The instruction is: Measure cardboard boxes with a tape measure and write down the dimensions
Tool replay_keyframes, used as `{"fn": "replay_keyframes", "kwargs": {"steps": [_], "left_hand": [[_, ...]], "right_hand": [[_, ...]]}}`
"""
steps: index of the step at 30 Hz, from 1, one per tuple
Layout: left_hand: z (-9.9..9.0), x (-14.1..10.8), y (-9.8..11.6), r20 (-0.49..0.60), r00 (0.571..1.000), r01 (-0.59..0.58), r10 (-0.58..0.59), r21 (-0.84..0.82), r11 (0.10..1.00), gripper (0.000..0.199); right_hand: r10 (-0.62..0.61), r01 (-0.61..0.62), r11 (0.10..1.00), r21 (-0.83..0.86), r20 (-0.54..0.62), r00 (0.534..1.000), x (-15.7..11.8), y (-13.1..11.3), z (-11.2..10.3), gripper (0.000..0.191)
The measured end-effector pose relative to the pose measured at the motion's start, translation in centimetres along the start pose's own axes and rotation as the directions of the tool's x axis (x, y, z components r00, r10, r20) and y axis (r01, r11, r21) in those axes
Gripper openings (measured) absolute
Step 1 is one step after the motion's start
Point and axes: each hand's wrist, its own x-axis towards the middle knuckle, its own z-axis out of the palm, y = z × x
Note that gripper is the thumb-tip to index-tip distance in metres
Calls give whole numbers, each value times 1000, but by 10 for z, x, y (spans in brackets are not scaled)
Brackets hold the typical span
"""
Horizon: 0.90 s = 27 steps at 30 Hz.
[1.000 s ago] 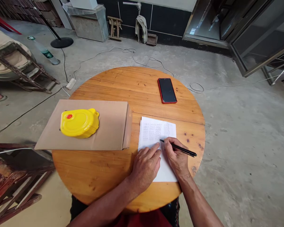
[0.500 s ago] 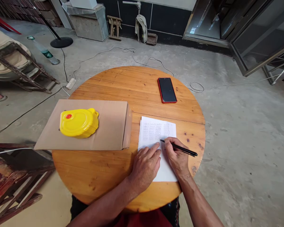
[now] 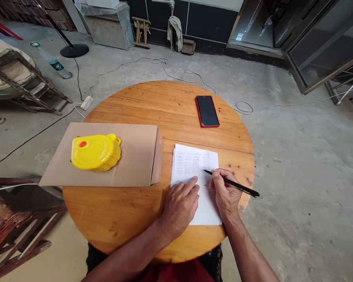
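Note:
White sheets of paper [image 3: 204, 213] lie on the round wooden table [image 3: 129, 219], with columns of small handwriting across their upper part. My left hand [image 3: 181, 203] rests flat on the left side of the paper, index finger stretched toward the writing. In my right hand [image 3: 228, 194] a black pen [image 3: 242, 188] is pinched between thumb and fingers. Its tip points left, over or on the written columns; whether it touches the sheet I cannot tell. The back end of the pen reaches out past the table's right edge.
A cardboard box [image 3: 135, 156] on the table's left bears a yellow tape-measure-shaped case [image 3: 95, 152] with a red button. Farther back lies a phone [image 3: 207, 111] in a red case. Cables, a plastic bottle [image 3: 57, 65] and a wooden chair [image 3: 26, 78] are on the concrete floor.
My right hand has shifted right with the pen, whose tip has moved slightly right and up the page. My left hand stays in place on the paper.

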Motion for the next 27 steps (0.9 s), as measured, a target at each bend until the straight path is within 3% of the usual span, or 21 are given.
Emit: {"fn": "replay_keyframes", "kwargs": {"steps": [9,12,14,16,18,21,23,25,27], "left_hand": [[-1,0,1,3,1000,-3,3,-3,1000,23],[-1,0,0,14,1000,-3,3,-11,1000,23],[-1,-1,1,27,1000,-4,4,-8,1000,24],[-2,-2,1,43,999,-8,8,-2,1000,26],[-4,-4,3,68,998,-7,7,7,1000,29],[-13,-8,8,133,991,-7,3,25,1000,28],[-23,-12,12,197,980,-5,0,27,1000,25],[-34,-20,15,244,970,9,-13,18,1000,24],[-44,-34,15,245,969,30,-32,11,999,26]], "right_hand": [[-54,55,998,18,-61,997,2,4,1,18],[-136,131,988,-77,-64,989,3,6,1,16],[-243,240,950,-200,11,970,4,7,-1,18],[-354,389,859,-332,162,921,7,5,-4,26],[-405,523,712,-468,334,851,10,2,-7,35],[-358,632,448,-632,521,775,17,-7,-8,43],[-319,667,329,-668,587,745,21,-12,-7,45],[-320,684,290,-669,606,729,21,-15,-8,52],[-348,665,319,-675,570,744,15,-16,-13,57]]}}
